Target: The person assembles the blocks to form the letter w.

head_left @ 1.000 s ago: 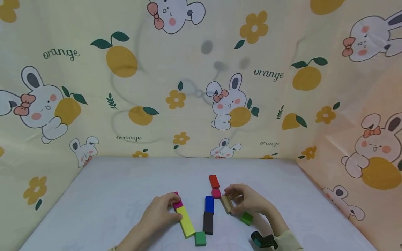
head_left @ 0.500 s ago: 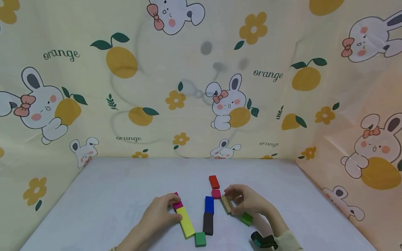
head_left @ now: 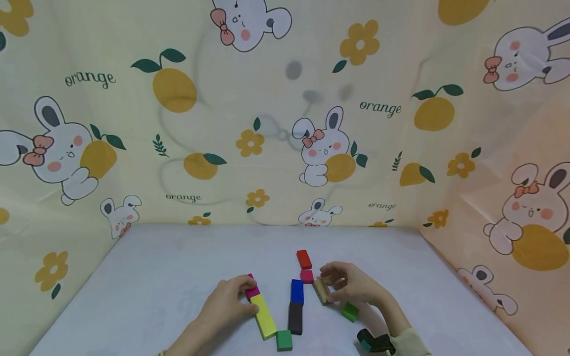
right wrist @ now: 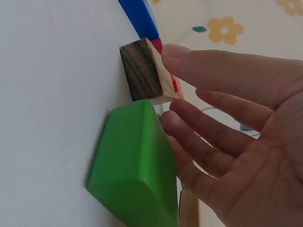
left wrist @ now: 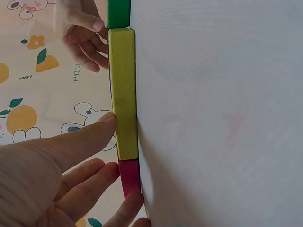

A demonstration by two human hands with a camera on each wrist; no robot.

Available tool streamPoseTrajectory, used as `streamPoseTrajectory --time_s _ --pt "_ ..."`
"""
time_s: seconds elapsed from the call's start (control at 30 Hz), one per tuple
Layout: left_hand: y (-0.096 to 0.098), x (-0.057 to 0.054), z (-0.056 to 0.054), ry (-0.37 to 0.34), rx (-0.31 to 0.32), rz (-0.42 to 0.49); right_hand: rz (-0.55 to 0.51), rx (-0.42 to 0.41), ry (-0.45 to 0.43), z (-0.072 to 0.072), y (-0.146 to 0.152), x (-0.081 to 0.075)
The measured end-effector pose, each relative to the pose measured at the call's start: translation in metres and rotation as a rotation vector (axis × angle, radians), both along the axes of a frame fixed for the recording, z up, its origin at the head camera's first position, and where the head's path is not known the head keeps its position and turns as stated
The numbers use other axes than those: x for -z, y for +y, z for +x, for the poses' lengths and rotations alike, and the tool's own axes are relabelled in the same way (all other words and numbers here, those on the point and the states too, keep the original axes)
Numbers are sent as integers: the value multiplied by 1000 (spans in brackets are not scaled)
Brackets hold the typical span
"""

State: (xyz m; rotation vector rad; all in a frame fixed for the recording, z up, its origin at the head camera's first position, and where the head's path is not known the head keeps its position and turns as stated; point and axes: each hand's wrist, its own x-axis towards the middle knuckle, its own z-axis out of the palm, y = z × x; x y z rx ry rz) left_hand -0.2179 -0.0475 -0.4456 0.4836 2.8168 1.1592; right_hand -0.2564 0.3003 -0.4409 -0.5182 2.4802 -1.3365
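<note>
My left hand (head_left: 228, 300) lies along the left side of a yellow block (head_left: 264, 319) and a magenta block (head_left: 252, 291) set end to end. In the left wrist view its thumb touches the yellow block's side, while fingertips rest at the magenta one. A green block (head_left: 284, 340) adjoins the yellow block's near end. My right hand (head_left: 354, 284) is beside a brown wooden block (head_left: 321, 291), thumb at its right side, fingers loosely bent. Left of that block stand a blue block (head_left: 297, 291) and a black block (head_left: 295, 318) in line. Neither hand wraps around a block.
A pink block (head_left: 306, 276) and a red block (head_left: 304, 259) continue the row at the back. A bright green block (head_left: 350, 312) lies below my right hand. Behind the white table (head_left: 178, 257) hangs a printed cloth (head_left: 267, 89). A black wrist device (head_left: 376, 342) sits by the right sleeve.
</note>
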Motion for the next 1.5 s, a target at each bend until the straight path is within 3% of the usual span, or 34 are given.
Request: streamPoseTrajectory --time_s 0.5,0.7,0.87,1.17,1.33,1.5 --pt "-1 1 0 20 14 6 5 36 59 0 1 -3" --pt "-1 1 0 20 8 0 39 112 111 0 4 -3" --pt "0 1 -1 4 -7 -9 53 225 148 0 3 -4" --pt "0 0 -1 9 -3 -4 -43 333 144 -2 0 -4" --pt "0 0 -1 -1 -10 -8 -57 337 168 -11 -8 -5" --pt "0 -1 0 12 -6 0 -54 253 195 -29 -17 -8"
